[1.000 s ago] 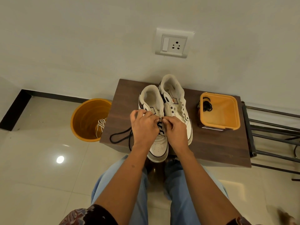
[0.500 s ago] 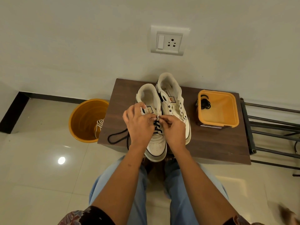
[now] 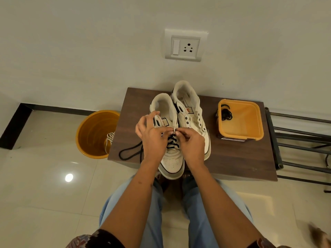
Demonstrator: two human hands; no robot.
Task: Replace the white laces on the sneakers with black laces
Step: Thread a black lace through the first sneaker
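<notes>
Your left hand (image 3: 154, 136) and right hand (image 3: 192, 143) meet over the near sneaker (image 3: 170, 158), which sits on the dark wooden table (image 3: 232, 158) with its toe hanging over the front edge toward your knees. Both hands have their fingers curled in, and the fingertips come together at the middle of the shoe, where they pinch a small pale tip, most likely the end of the black lace (image 3: 171, 142). That lace already crosses the lower eyelets in a few zigzags between your hands, and its loose part runs out to the left in a loop lying on the table and dropping over the edge. The second sneaker (image 3: 189, 111) stands just beside the first, touching it on the right and set a little further back; its eyelets show bare, with no lace through them. To the right on the table is an orange box (image 3: 250, 136), open at the top, with a coiled black lace (image 3: 226, 114) in its far left corner. On the floor to the left stands an orange bucket (image 3: 89, 136) holding a white lace (image 3: 109, 138). A wall socket (image 3: 185, 45) is above the table.
</notes>
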